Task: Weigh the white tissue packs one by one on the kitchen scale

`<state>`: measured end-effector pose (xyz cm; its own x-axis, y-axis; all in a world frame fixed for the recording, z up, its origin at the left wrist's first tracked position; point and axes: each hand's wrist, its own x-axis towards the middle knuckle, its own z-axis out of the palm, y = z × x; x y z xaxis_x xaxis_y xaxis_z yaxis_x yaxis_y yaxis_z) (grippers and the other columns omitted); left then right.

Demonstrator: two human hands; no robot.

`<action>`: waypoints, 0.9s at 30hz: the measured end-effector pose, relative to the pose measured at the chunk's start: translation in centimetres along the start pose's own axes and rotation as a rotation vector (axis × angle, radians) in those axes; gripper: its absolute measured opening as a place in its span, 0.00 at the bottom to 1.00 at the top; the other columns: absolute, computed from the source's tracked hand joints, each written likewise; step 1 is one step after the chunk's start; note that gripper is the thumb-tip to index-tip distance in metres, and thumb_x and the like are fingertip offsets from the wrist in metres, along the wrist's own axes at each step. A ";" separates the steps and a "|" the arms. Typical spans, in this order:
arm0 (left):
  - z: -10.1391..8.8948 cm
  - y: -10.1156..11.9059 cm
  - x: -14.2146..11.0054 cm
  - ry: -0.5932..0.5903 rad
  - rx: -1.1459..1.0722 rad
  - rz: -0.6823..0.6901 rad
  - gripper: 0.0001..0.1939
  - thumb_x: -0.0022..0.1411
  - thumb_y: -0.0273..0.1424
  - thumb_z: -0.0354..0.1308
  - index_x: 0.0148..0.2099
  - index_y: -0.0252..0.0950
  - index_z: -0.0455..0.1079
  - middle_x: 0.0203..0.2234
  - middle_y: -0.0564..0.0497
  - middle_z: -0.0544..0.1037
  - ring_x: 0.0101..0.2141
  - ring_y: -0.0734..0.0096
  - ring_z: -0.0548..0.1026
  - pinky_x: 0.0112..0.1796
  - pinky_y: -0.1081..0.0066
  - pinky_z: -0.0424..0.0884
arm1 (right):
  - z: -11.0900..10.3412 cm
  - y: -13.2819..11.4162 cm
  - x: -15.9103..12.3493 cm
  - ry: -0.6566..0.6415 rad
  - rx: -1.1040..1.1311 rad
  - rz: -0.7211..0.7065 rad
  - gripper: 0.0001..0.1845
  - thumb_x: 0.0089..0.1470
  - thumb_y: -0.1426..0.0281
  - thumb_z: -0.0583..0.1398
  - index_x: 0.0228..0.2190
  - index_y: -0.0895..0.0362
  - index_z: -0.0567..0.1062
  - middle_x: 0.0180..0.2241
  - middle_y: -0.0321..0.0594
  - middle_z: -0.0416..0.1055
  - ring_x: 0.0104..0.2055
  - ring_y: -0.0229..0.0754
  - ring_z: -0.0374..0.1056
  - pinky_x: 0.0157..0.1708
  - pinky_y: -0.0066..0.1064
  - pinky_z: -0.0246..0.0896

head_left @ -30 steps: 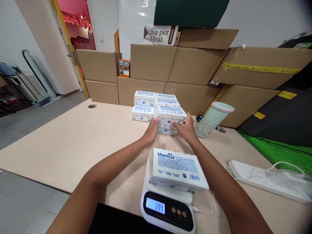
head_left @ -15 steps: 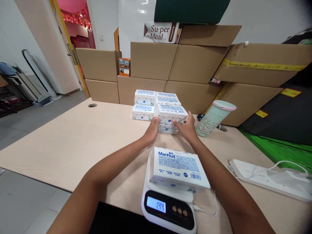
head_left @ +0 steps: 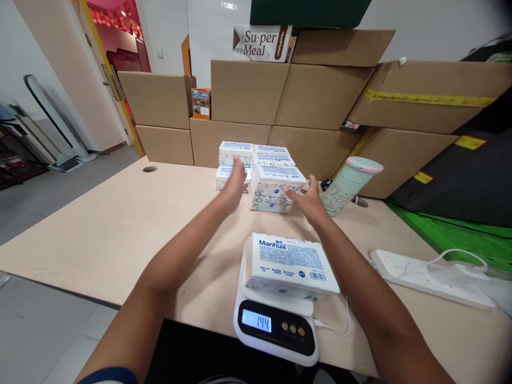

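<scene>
Several white tissue packs with blue print stand stacked two high in the middle of the table. My left hand is raised in front of the left-hand packs, fingers apart and somewhat blurred, holding nothing. At the right side of the front stack is my right hand, its thumb and fingers spread, near or lightly touching the upper pack's corner. Closer to me, another tissue pack lies flat on a white digital scale, whose lit display reads 1.44.
A pale green tumbler with a pink rim stands right of the stacks. Cardboard boxes line the table's back. A white power strip lies at the right, and a white cable runs from the scale. The table extends left.
My left hand has come off the front stack and moved up and left. My right hand has loosened at the stack's right side. The view has shifted slightly.
</scene>
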<state>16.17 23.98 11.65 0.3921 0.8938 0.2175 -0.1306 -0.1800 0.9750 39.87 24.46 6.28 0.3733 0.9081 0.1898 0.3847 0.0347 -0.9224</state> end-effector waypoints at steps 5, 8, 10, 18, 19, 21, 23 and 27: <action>-3.0 2.3 -9.1 -0.316 0.309 -0.121 0.60 0.63 0.66 0.59 0.81 0.58 0.25 0.81 0.56 0.43 0.79 0.39 0.39 0.75 0.42 0.43 | -6.8 -2.6 -5.1 -0.258 0.074 -0.183 0.54 0.53 0.44 0.67 0.74 0.44 0.57 0.77 0.47 0.55 0.75 0.61 0.59 0.69 0.58 0.62; -3.7 -1.4 -15.3 -0.495 0.471 -0.308 0.76 0.52 0.55 0.77 0.79 0.62 0.18 0.81 0.54 0.32 0.78 0.33 0.38 0.74 0.35 0.45 | -11.3 -1.9 -10.3 -0.636 -0.003 -0.159 0.54 0.44 0.43 0.73 0.70 0.42 0.68 0.71 0.45 0.66 0.74 0.65 0.61 0.71 0.64 0.58; -3.6 -3.7 -17.0 -0.485 0.445 -0.308 0.78 0.51 0.50 0.80 0.79 0.65 0.18 0.82 0.53 0.33 0.78 0.33 0.37 0.74 0.32 0.43 | -13.1 -1.2 -13.1 -0.805 -0.078 -0.144 0.54 0.41 0.47 0.76 0.68 0.40 0.71 0.71 0.44 0.67 0.73 0.66 0.62 0.71 0.66 0.58; -1.7 -6.4 -7.7 -0.312 0.312 -0.166 0.79 0.46 0.47 0.82 0.83 0.48 0.29 0.74 0.33 0.61 0.74 0.35 0.58 0.72 0.38 0.56 | -9.3 0.9 -11.8 -0.575 -0.334 -0.424 0.38 0.56 0.47 0.70 0.65 0.43 0.75 0.74 0.45 0.62 0.76 0.63 0.58 0.72 0.62 0.59; -1.8 -6.9 -6.6 -0.254 0.300 -0.182 0.77 0.47 0.48 0.81 0.83 0.46 0.30 0.74 0.32 0.60 0.73 0.36 0.60 0.71 0.40 0.58 | -8.5 1.8 -11.0 -0.473 -0.364 -0.453 0.33 0.61 0.48 0.66 0.64 0.44 0.76 0.73 0.45 0.63 0.75 0.62 0.59 0.71 0.61 0.60; -2.2 -8.1 -5.3 -0.150 0.300 -0.206 0.74 0.50 0.48 0.80 0.82 0.45 0.32 0.75 0.32 0.57 0.72 0.37 0.63 0.70 0.42 0.61 | -6.9 3.8 -10.0 -0.317 -0.444 -0.510 0.27 0.68 0.52 0.59 0.63 0.45 0.77 0.72 0.46 0.66 0.74 0.59 0.63 0.70 0.60 0.63; -2.6 -9.3 -4.8 -0.110 0.321 -0.167 0.69 0.54 0.48 0.77 0.82 0.46 0.35 0.77 0.34 0.54 0.72 0.38 0.63 0.70 0.43 0.62 | -5.8 5.7 -9.7 -0.273 -0.542 -0.552 0.27 0.72 0.57 0.53 0.66 0.47 0.74 0.72 0.46 0.65 0.73 0.57 0.64 0.69 0.58 0.65; -3.3 -10.9 -4.9 -0.164 0.396 0.027 0.55 0.62 0.46 0.72 0.81 0.49 0.45 0.79 0.45 0.54 0.76 0.45 0.57 0.73 0.48 0.57 | -5.3 7.6 -10.4 -0.292 -0.689 -0.606 0.30 0.72 0.68 0.48 0.71 0.47 0.66 0.76 0.44 0.59 0.76 0.54 0.59 0.71 0.56 0.63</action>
<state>12.60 22.90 -0.20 0.5369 0.8154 0.2166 0.2042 -0.3748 0.9043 43.38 13.08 -0.97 -0.2412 0.8878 0.3919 0.8893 0.3639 -0.2770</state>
